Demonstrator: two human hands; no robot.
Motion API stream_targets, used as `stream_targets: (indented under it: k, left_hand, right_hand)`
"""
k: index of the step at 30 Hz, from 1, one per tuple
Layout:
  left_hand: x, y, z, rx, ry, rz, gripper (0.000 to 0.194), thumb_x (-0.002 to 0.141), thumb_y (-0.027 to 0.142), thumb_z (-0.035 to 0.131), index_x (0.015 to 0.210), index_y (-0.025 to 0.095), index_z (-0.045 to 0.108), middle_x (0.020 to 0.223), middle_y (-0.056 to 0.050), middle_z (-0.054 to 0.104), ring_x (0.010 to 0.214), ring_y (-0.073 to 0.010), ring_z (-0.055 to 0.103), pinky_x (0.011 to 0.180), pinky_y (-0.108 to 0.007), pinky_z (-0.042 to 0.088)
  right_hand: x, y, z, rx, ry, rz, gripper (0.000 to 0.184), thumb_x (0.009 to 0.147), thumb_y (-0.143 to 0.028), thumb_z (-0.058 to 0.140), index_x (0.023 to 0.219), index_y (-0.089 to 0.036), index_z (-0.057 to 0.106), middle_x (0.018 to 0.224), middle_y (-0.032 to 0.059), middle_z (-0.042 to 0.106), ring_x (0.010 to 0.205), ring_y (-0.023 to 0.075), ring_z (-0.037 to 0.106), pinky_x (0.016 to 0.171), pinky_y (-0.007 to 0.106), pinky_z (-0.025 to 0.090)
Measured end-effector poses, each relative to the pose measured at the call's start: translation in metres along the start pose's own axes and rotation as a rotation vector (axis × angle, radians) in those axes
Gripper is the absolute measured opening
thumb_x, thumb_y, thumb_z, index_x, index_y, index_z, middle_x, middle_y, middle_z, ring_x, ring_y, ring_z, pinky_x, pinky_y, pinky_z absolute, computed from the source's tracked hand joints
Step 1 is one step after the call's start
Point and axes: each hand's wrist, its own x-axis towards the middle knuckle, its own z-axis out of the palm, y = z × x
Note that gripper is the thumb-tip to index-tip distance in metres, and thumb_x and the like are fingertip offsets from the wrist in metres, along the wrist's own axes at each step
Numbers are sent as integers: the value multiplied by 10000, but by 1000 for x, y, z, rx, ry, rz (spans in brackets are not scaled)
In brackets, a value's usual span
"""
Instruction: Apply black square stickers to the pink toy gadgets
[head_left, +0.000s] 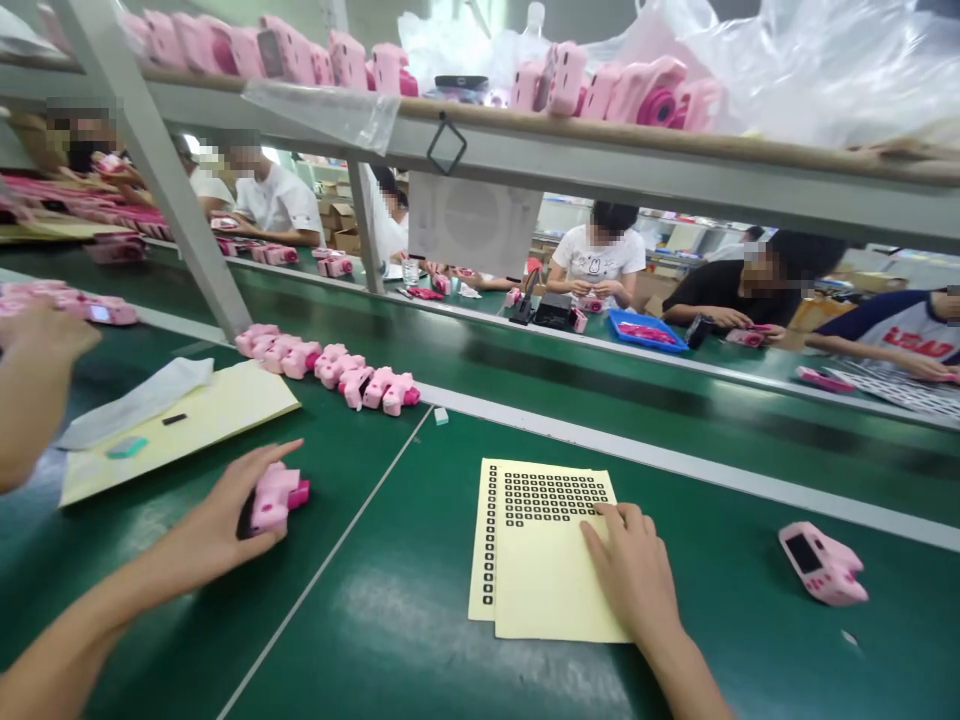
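Observation:
My left hand [232,505] is closed around a pink toy camera [271,497], thumb in front and fingers behind, index finger stretched out past it. The camera's magenta lens points to the right, just above the green bench. My right hand [634,565] lies on a pale yellow sticker sheet [559,590] printed with rows of small black squares. Its thumb and index finger are apart at the end of the rows. A second sheet [482,590] shows from underneath at the left. Farther right, another pink toy camera [821,562] rests with its screen side visible.
Pink cameras [330,368] stand in a row along the bench's back edge. At left, a yellow sheet [247,395] lies near another person's arm [34,390]. A slanted metal post [161,170] supports a shelf [525,130] of cameras and plastic bags. Several people sit across the line.

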Motion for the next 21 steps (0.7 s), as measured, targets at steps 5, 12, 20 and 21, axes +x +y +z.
stream_targets:
  k: [5,12,20,21]
  left_hand:
    - [2,19,13,-199,-5,-267,781,555,561,661,1270,283,513,1291,28,563,1183,-266,549,1069,-323,423]
    - [11,134,60,-479,-206,-131,681,672,521,700,1246,227,479,1110,-57,610,922,-199,619,869,-324,517]
    - [5,229,148,-412,-273,37,671,642,384,738,1259,294,488,1105,-41,469,835,-170,597,770,-336,523]
    - [4,231,152,-437,-310,54,733,633,377,748,1299,300,453,1136,-47,454,861,-175,595,780,-344,528]
  right_hand:
    - [-2,-8,0,21,10,-42,307,941,-370,448,1152,-233,625,1156,104,564,1007,262,520,790,385,420]
    - [-14,-40,-4,484,40,-225,273,941,-393,450,1102,-245,613,1167,101,564,1115,269,503,930,479,393]
    - [-22,-59,-9,1338,-372,-40,391,892,-471,545,1166,-229,405,1026,36,541,741,97,563,629,228,477]
    - [-20,-56,-10,1364,-362,-4,370,879,-466,569,1111,-219,421,1002,29,546,727,89,560,611,213,467]
